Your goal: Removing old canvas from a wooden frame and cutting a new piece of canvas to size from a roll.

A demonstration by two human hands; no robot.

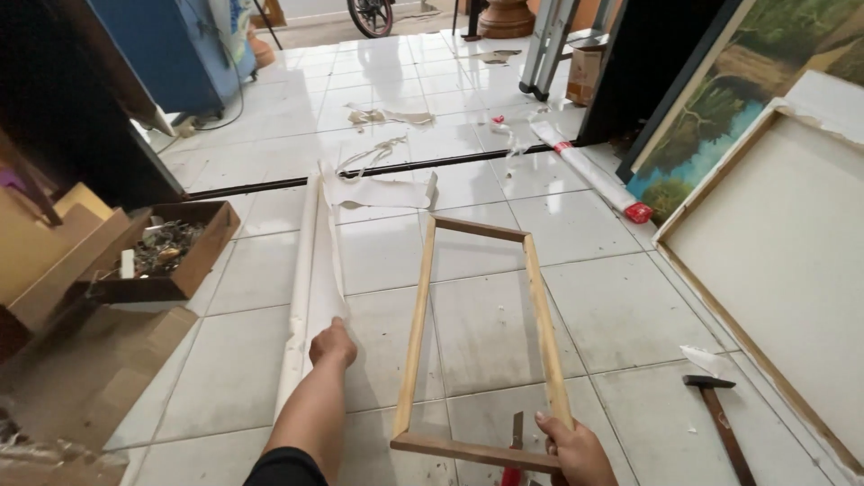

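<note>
Two things are in our hands. The rolled canvas [310,270], running ahead of our left hand [333,343], is gripped at its edge and only partly unrolled. The wooden frame [477,342] lies bare on the floor, its near corner clasped in our right hand [569,445]; we judge the stretching not yet begun. A hammer [720,423] waits to the right.

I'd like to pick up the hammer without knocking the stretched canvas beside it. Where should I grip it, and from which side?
Probably grip the hammer mid-handle, coming from above on its left side. It lies flat on the tiled floor, head farthest from the camera, handle running toward the bottom edge, and the stretched canvas lies to its right.
</note>
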